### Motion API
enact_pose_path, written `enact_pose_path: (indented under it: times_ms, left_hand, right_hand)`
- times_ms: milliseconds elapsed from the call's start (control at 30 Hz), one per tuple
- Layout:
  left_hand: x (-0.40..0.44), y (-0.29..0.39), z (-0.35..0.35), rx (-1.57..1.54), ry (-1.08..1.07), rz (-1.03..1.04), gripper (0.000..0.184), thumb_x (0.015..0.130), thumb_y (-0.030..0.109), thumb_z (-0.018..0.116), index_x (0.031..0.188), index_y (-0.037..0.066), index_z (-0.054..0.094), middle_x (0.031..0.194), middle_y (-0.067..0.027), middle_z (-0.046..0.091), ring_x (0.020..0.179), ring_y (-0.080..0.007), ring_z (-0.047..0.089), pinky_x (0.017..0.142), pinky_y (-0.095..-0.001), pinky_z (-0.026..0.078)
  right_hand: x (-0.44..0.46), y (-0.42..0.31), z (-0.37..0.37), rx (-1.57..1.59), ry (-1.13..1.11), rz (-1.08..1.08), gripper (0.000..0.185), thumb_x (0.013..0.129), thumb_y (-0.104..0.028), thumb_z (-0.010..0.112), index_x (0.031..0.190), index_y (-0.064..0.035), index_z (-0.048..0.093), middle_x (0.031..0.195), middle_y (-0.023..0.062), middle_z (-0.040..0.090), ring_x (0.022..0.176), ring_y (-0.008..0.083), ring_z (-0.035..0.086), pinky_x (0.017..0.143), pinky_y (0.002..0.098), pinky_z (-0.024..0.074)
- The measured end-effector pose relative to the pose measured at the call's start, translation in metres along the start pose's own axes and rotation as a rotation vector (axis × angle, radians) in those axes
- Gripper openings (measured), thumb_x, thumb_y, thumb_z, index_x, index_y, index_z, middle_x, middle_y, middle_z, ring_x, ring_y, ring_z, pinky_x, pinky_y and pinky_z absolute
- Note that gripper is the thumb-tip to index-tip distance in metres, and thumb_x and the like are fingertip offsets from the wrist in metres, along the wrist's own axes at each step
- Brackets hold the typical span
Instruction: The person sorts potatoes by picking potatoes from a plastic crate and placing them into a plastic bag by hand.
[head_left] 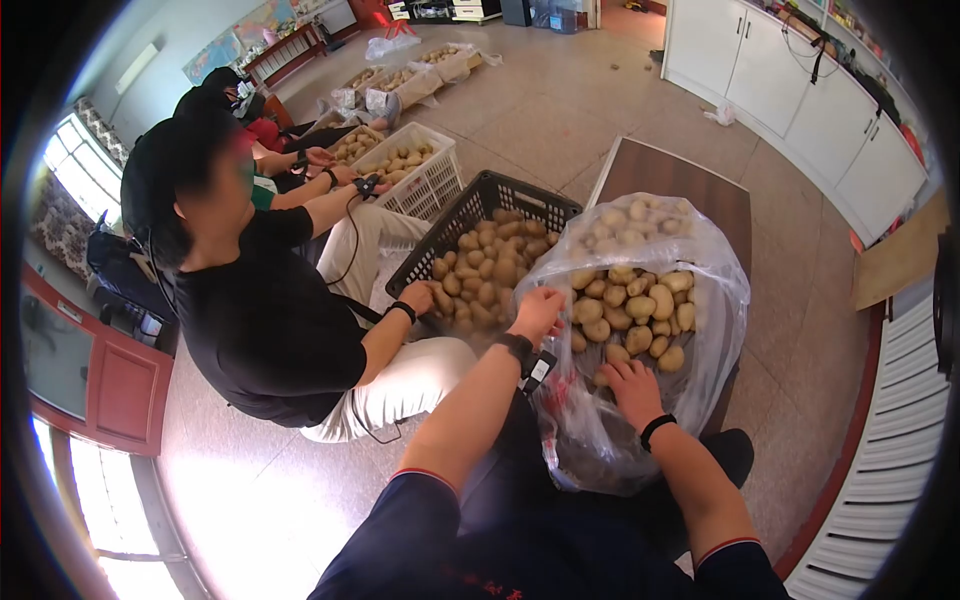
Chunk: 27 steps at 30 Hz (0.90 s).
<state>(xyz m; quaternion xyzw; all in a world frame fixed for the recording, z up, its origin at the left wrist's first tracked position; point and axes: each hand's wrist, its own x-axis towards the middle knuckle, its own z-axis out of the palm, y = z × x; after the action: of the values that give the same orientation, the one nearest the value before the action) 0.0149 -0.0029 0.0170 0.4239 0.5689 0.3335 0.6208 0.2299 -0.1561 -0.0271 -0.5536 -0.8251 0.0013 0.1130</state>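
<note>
Right, closest to me is the near part of the clear plastic bag, where my right hand rests palm-down, fingers apart and touching the potatoes. I'd bring the fingertips in low and soft around one potato at a time – pressing down could scuff skins or set the heap sliding. At the bag's left edge is my left hand, fingers bent; I cannot tell whether they are clamped on the film. A light pinch there, drawn outward, would hold the mouth wide – the film looks thin, so tugging could tear it. The potatoes lie inside the bag, heaped toward its far side. Left of the bag, the black crate holds more, with a co-worker's hand at its near side. Beyond that is a white crate.
</note>
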Motion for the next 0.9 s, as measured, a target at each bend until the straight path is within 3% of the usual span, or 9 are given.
enact_pose_path:
  times_ms: [167, 267, 367, 467, 500, 700, 800, 867, 900]
  left_hand:
    - [0.0, -0.002, 0.001, 0.045, -0.121, -0.015, 0.03, 0.087, 0.031, 0.057, 0.099, 0.003, 0.059, 0.085, -0.0061, 0.061, 0.056, -0.0166, 0.059, 0.045, -0.0301, 0.047]
    - [-0.006, -0.001, 0.006, 0.058, -0.208, -0.042, 0.034, 0.088, 0.035, 0.058, 0.101, 0.003, 0.058, 0.087, -0.0078, 0.062, 0.056, -0.017, 0.06, 0.045, -0.0296, 0.047]
    - [-0.014, 0.002, 0.012, 0.08, -0.309, -0.078, 0.036, 0.089, 0.037, 0.059, 0.101, 0.003, 0.058, 0.089, -0.0093, 0.063, 0.056, -0.0173, 0.061, 0.045, -0.0293, 0.047]
    - [-0.031, 0.019, 0.016, 0.117, -0.4, -0.122, 0.041, 0.09, 0.039, 0.058, 0.11, 0.003, 0.056, 0.096, -0.0099, 0.062, 0.064, -0.0199, 0.063, 0.053, -0.031, 0.049]
    - [-0.034, 0.022, 0.017, 0.139, -0.445, -0.146, 0.047, 0.09, 0.04, 0.057, 0.118, 0.003, 0.055, 0.101, -0.0098, 0.061, 0.073, -0.0222, 0.065, 0.061, -0.0327, 0.051]
    - [-0.021, 0.007, 0.016, 0.111, -0.554, -0.1, 0.035, 0.089, 0.032, 0.062, 0.11, 0.004, 0.06, 0.095, -0.008, 0.061, 0.07, -0.0194, 0.064, 0.055, -0.0313, 0.051]
    - [-0.016, 0.007, 0.013, 0.136, -0.53, -0.145, 0.032, 0.09, 0.031, 0.062, 0.109, 0.005, 0.059, 0.095, -0.0076, 0.062, 0.066, -0.0182, 0.063, 0.052, -0.0302, 0.05]
    - [-0.012, 0.006, 0.007, 0.073, -0.517, -0.152, 0.031, 0.091, 0.031, 0.061, 0.108, 0.006, 0.059, 0.095, -0.0072, 0.062, 0.064, -0.0179, 0.062, 0.051, -0.0292, 0.05]
    - [-0.01, 0.007, 0.003, 0.014, -0.486, -0.15, 0.029, 0.092, 0.031, 0.059, 0.107, 0.006, 0.059, 0.094, -0.0067, 0.062, 0.061, -0.0175, 0.061, 0.051, -0.0281, 0.05]
  right_hand:
    - [0.014, -0.01, -0.02, 0.182, 0.097, 0.149, 0.035, 0.083, -0.01, 0.058, 0.118, -0.0103, 0.054, 0.12, 0.0047, 0.054, 0.103, 0.03, 0.053, 0.084, 0.0401, 0.0444]
    - [0.024, -0.013, -0.015, 0.482, 0.205, 0.302, 0.031, 0.089, -0.015, 0.058, 0.118, -0.0058, 0.052, 0.109, 0.0089, 0.059, 0.089, 0.0274, 0.059, 0.077, 0.0369, 0.0478]
    - [0.041, -0.016, -0.008, 1.243, 0.052, 0.558, 0.029, 0.095, -0.023, 0.054, 0.115, -0.0027, 0.051, 0.078, 0.002, 0.056, 0.061, 0.0091, 0.052, 0.055, 0.0242, 0.0422]
    - [0.051, -0.024, -0.022, 1.444, -0.037, 0.603, 0.027, 0.097, -0.026, 0.053, 0.113, -0.0036, 0.053, 0.079, 0.0, 0.056, 0.062, 0.0078, 0.052, 0.053, 0.0227, 0.0405]
    - [0.054, -0.025, -0.022, 1.442, -0.039, 0.606, 0.027, 0.097, -0.026, 0.053, 0.113, -0.0036, 0.053, 0.079, 0.0, 0.056, 0.062, 0.0078, 0.052, 0.053, 0.0227, 0.0405]
    - [0.057, -0.024, -0.01, 1.419, 0.073, 0.54, 0.027, 0.098, -0.024, 0.052, 0.111, -0.0004, 0.054, 0.077, 0.0018, 0.055, 0.056, 0.0059, 0.047, 0.048, 0.0233, 0.0367]
    - [0.048, -0.022, -0.005, 1.306, 0.095, 0.571, 0.028, 0.096, -0.023, 0.054, 0.113, -0.0004, 0.055, 0.076, 0.0061, 0.06, 0.062, 0.0138, 0.056, 0.054, 0.027, 0.0434]
    - [0.042, -0.018, 0.006, 0.968, 0.224, 0.421, 0.027, 0.096, -0.023, 0.055, 0.112, -0.0007, 0.055, 0.075, 0.0041, 0.059, 0.06, 0.0086, 0.053, 0.053, 0.0256, 0.0431]
    - [0.034, -0.016, 0.003, 1.004, 0.096, 0.566, 0.033, 0.091, -0.022, 0.059, 0.116, -0.0022, 0.055, 0.098, 0.0194, 0.065, 0.096, 0.0325, 0.063, 0.082, 0.0371, 0.0489]
